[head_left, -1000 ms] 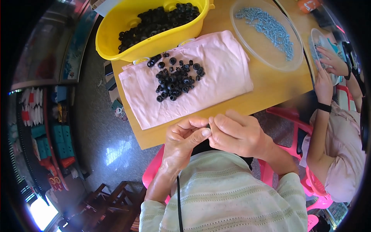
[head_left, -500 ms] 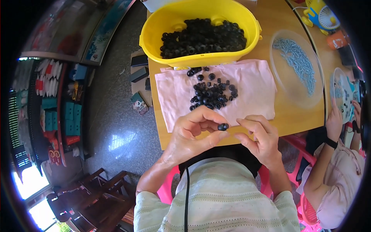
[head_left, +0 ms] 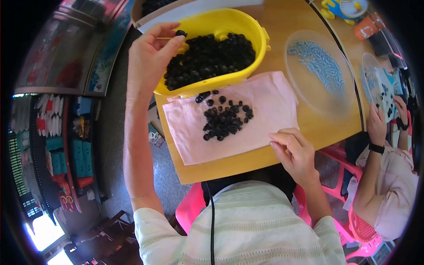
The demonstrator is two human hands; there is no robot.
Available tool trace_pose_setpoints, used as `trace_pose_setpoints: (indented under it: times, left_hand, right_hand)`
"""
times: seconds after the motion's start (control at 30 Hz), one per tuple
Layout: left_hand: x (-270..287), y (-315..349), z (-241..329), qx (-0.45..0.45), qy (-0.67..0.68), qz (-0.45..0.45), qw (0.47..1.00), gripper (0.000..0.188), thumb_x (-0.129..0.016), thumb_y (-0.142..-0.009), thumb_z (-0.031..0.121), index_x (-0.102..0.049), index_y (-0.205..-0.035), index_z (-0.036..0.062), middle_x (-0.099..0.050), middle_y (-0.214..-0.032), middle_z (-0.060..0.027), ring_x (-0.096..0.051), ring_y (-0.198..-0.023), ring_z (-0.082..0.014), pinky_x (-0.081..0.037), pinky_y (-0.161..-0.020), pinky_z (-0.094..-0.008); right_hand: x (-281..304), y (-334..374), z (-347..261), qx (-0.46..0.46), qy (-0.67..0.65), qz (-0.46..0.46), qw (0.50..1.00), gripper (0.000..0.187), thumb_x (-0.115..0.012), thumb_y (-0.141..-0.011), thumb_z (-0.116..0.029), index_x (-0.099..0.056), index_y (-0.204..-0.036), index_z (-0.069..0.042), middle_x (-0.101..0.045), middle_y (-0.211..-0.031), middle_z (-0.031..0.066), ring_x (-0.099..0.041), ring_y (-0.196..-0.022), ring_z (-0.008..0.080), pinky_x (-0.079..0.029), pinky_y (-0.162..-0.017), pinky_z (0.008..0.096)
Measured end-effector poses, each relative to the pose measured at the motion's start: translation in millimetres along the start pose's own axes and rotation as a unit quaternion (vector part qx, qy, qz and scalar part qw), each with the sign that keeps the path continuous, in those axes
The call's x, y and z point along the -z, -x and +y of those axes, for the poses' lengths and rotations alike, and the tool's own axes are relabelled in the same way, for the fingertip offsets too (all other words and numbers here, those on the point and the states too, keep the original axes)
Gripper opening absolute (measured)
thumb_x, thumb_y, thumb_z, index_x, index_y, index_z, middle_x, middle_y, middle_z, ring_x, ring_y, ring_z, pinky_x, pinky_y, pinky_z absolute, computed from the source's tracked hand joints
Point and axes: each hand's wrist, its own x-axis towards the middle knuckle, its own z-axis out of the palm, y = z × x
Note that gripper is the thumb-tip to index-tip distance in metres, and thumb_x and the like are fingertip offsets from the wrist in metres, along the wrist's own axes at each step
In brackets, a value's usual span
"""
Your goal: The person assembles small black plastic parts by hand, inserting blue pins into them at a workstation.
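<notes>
On the wooden table (head_left: 287, 22), the yellow tub (head_left: 229, 76) stands beyond the pink cloth (head_left: 265, 110); the left hand (head_left: 152, 53) has swung from the near side to the tub's far left rim, while the right hand (head_left: 297, 154) stays by the cloth's near right corner, its fingers half-curled, any hold impossible to tell; the left thumb and fingers pinch one small black piece (head_left: 180, 33), now well apart from the right hand and the cloth's loose pile (head_left: 223, 121).
</notes>
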Motion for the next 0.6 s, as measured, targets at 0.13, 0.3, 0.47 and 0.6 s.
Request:
trace_pose_setpoints:
  times: [0.13,0.3,0.47,0.6]
  left_hand:
    - [-3,2,-1,-0.01,-0.01,0.009,1.0,0.026,-0.066,-0.088,0.011,-0.065,-0.112,0.0024,-0.068,-0.093,-0.0052,-0.065,-0.085,-0.0102,-0.052,-0.078,-0.0213]
    - [-1,-3,-12,0.022,-0.021,-0.031,0.999,0.02,-0.064,-0.088,0.009,-0.067,-0.107,0.0021,-0.069,-0.092,-0.0067,-0.065,-0.083,-0.0115,-0.052,-0.078,-0.023]
    - [-19,-25,-11,-0.009,-0.123,-0.135,0.983,0.023,-0.063,-0.084,0.003,-0.066,-0.107,0.0022,-0.069,-0.092,-0.0113,-0.066,-0.082,-0.0191,-0.052,-0.077,-0.0269]
    - [-36,-46,-24,-0.119,-0.205,-0.211,0.948,0.024,-0.064,-0.083,0.003,-0.066,-0.106,0.0029,-0.068,-0.092,-0.0134,-0.066,-0.085,-0.0257,-0.051,-0.078,-0.0316]
  right_hand:
    - [7,-2,2,-0.011,0.021,0.017,1.0,0.022,-0.07,-0.077,0.004,-0.064,-0.097,-0.002,-0.062,-0.083,0.0098,-0.062,-0.068,0.0216,-0.05,-0.058,0.0296]
    - [8,0,10,-0.035,0.031,0.007,0.999,0.02,-0.07,-0.076,0.005,-0.065,-0.094,-0.002,-0.062,-0.082,0.0094,-0.062,-0.069,0.0218,-0.05,-0.059,0.0296]
    - [6,-5,11,-0.037,0.021,0.004,0.999,0.019,-0.07,-0.075,0.004,-0.066,-0.092,-0.002,-0.063,-0.083,0.0094,-0.063,-0.07,0.0224,-0.051,-0.06,0.0298]
    - [7,-6,17,-0.017,-0.003,0.001,1.0,0.021,-0.069,-0.078,0.007,-0.066,-0.096,-0.002,-0.062,-0.085,0.0077,-0.055,-0.061,0.013,-0.042,-0.05,0.0239]
